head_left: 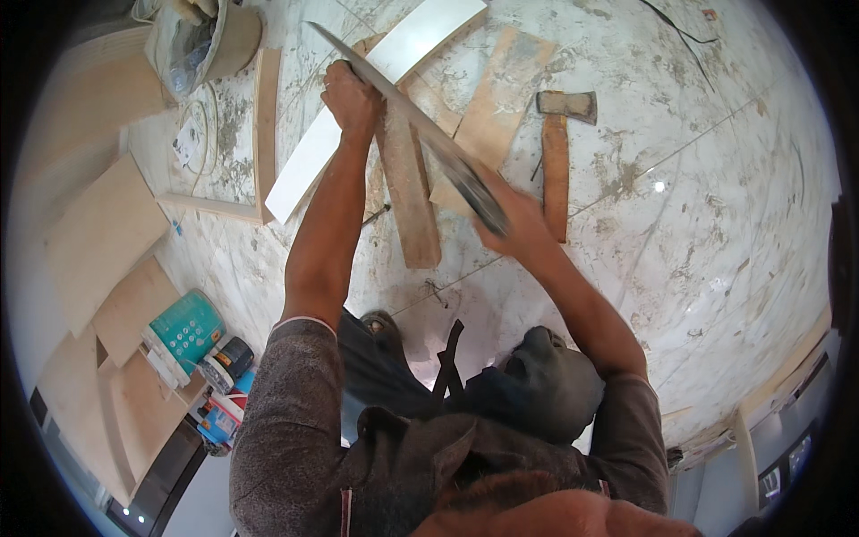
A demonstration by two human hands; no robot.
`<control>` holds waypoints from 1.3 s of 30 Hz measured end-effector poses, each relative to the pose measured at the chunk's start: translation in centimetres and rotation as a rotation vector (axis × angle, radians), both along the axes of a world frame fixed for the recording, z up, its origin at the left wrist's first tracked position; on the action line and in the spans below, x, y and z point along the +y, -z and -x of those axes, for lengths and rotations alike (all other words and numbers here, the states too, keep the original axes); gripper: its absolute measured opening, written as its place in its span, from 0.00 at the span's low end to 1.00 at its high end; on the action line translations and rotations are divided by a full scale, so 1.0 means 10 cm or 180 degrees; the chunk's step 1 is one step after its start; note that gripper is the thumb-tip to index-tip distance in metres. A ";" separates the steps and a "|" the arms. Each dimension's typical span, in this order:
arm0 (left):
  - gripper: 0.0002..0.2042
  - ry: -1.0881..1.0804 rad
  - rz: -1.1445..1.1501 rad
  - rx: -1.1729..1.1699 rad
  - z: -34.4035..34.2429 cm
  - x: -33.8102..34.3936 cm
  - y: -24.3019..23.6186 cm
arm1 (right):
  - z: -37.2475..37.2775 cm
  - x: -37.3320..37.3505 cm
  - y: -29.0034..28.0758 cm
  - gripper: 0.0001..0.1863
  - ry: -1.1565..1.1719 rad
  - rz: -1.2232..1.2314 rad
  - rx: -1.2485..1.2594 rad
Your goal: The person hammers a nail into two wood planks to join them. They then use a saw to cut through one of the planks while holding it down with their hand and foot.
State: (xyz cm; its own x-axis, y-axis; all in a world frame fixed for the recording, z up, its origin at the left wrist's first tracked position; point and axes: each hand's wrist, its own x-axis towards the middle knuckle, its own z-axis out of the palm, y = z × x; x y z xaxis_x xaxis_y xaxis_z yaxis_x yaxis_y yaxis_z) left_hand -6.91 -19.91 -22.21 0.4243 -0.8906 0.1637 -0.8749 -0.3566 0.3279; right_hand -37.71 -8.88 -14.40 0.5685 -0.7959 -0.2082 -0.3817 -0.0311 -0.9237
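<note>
My right hand (517, 220) is wrapped round the handle of a handsaw, a little smeared by motion. The long grey saw blade (407, 106) slants up to the far left and crosses over a white-faced board (309, 166). My left hand (352, 97) is closed on that board, close beside the blade. Under the saw, a narrow wooden plank (407, 192) lies on the floor and points toward me. The board passes across the plank's far part; their exact contact is hidden by my left hand and the saw.
A hatchet (556, 161) lies right of my right hand, near a flat plywood piece (506, 89). To the left are a wooden frame (266, 134), plywood sheets (103, 242), a teal bucket (190, 327) and a bulky sack (228, 45). The tiled floor (698, 206) is dusty.
</note>
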 end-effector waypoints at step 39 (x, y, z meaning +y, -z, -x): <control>0.14 -0.0321 -0.0015 -0.0075 0.03 0.04 0.01 | 0.27 0.20 -0.21 0.34 0.1121 0.1425 -0.0195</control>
